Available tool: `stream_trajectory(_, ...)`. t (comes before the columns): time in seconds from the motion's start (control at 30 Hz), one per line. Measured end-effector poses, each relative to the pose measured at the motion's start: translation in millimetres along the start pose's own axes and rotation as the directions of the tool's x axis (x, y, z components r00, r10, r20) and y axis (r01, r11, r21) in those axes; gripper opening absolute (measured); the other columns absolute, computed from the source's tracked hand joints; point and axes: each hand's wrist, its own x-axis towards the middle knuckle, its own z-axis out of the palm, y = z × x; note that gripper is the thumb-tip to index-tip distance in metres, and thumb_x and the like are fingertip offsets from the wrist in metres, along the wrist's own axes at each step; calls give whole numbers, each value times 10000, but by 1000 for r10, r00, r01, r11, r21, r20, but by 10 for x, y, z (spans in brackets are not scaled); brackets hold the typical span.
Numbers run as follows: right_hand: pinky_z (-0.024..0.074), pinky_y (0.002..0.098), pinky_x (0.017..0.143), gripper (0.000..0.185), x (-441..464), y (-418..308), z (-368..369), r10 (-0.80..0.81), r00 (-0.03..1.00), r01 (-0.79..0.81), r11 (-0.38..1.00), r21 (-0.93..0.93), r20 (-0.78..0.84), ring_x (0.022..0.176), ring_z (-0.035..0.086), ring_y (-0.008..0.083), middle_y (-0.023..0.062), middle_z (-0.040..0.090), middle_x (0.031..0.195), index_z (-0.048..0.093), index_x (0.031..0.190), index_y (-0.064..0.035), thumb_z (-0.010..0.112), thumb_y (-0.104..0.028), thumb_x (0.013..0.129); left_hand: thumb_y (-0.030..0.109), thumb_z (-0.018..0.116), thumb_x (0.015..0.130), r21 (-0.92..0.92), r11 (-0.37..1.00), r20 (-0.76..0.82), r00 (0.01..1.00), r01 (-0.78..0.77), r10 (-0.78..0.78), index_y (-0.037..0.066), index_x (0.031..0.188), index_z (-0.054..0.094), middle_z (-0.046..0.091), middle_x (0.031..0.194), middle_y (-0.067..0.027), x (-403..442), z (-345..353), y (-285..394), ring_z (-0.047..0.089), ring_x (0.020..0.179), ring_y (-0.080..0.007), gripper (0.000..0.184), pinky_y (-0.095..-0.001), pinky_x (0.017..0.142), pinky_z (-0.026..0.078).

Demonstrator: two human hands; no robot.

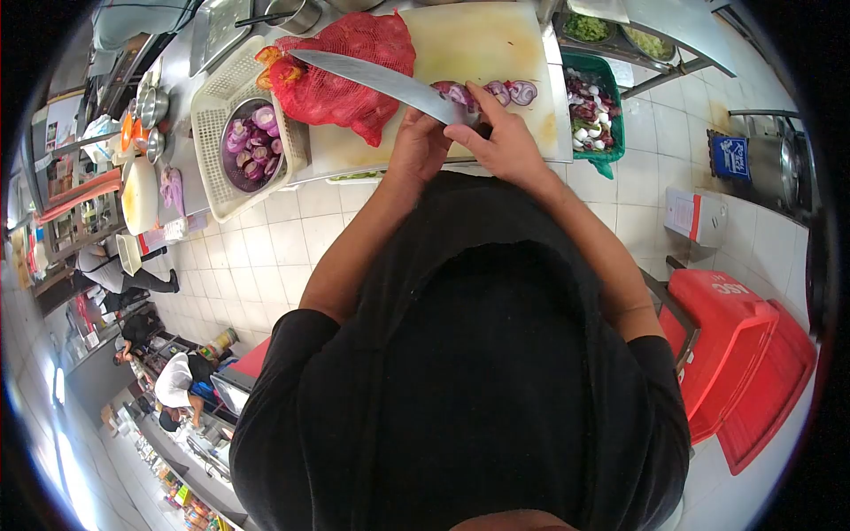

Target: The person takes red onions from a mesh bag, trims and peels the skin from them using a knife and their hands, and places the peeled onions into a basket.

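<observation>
So from the head cam, the only view we had, we counted two bare hands, close together over one pale cutting board (478, 40). The right hand (513, 149) was closed at the wide end of one big knife (376, 78), thumb and index finger on either side; we couldn't see the handle. The left hand (418, 146) was right up against the blade's near edge, but its fingertips were hidden, so we can't tell if they were clamped on anything. The blade pointed left, over one stuffed red mesh sack (341, 102) on the board.

We spotted one purple onion piece (456, 94) by the right index finger, plus a short row of cut onion slices (509, 92) just right of it, at least two. Left of the board sat one cream crate (212, 150) with one bowl (233, 168) inside, holding more than ten purple onions (252, 146), too piled up for an exact count.

Over on the right we got one green tub (617, 133) of scraps, two containers of chopped greens (589, 28) and one big red bin (735, 345). At far left we made out at least three co-workers (183, 380).
</observation>
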Motion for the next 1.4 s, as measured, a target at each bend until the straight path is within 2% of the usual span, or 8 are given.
stream_trajectory(0.07,526,431,742,846,11,42,10,-28,999,27,1000,-6,-31,827,679,418,286,672,915,442,1412,27,712,-537,843,13,583,910,-1,1000,-8,1000,0,0,73,1300,519,624,1200,-69,-6,21,-6,623,1108,-227,400,-398,969,519)
stream_trajectory(0.17,519,367,732,740,-3,31,-5,-74,996,68,992,-107,-48,845,704,340,276,677,950,455,1422,-3,731,-420,876,3,565,916,-21,1000,-17,1000,-2,2,76,1304,517,620,1214,-71,-9,14,-32,617,1121,-230,398,-401,972,516)
stream_trajectory(0.37,519,443,737,743,9,119,17,-133,988,125,987,-102,-77,851,666,443,275,679,931,497,1412,-55,682,-529,870,19,527,957,2,1000,-61,998,19,-19,105,1326,499,591,1272,-85,-20,61,-47,591,1165,-249,380,-439,1001,495)
stream_trajectory(0.57,502,311,620,575,51,331,66,-101,988,117,981,152,-115,652,641,180,128,666,773,574,1353,-46,668,-426,931,76,542,981,-15,1000,-29,999,11,-12,114,1358,475,567,1302,-96,-47,53,-64,567,1196,-270,385,-478,982,507)
stream_trajectory(0.67,412,240,495,484,56,226,-43,67,997,-82,836,543,48,547,504,64,20,570,675,617,1312,-49,622,-398,977,93,565,973,5,1000,-7,1000,15,-15,110,1360,474,571,1286,-97,-36,84,-42,572,1184,-273,398,-493,968,521)
stream_trajectory(0.8,321,219,426,402,62,203,-195,318,944,-298,714,634,87,490,433,57,-9,517,670,628,1127,-58,542,-435,1016,103,579,966,11,998,-8,998,56,-55,106,1360,475,575,1267,-99,-41,77,-15,583,1164,-275,407,-510,963,529)
stream_trajectory(0.93,304,224,412,522,91,323,-292,372,918,-377,705,602,139,482,423,57,-10,494,655,587,1229,-50,562,-510,984,117,588,962,-11,995,-16,995,99,-99,105,1357,480,578,1258,-102,-36,14,-18,579,1161,-271,410,-491,943,534)
stream_trajectory(1.4,371,222,496,681,65,302,-216,252,962,-265,763,589,106,607,497,74,8,542,747,402,1435,-5,648,-425,958,326,535,964,-112,974,-24,979,198,-201,74,1312,540,647,1169,-109,-15,-38,18,619,1031,-281,430,-369,802,489)
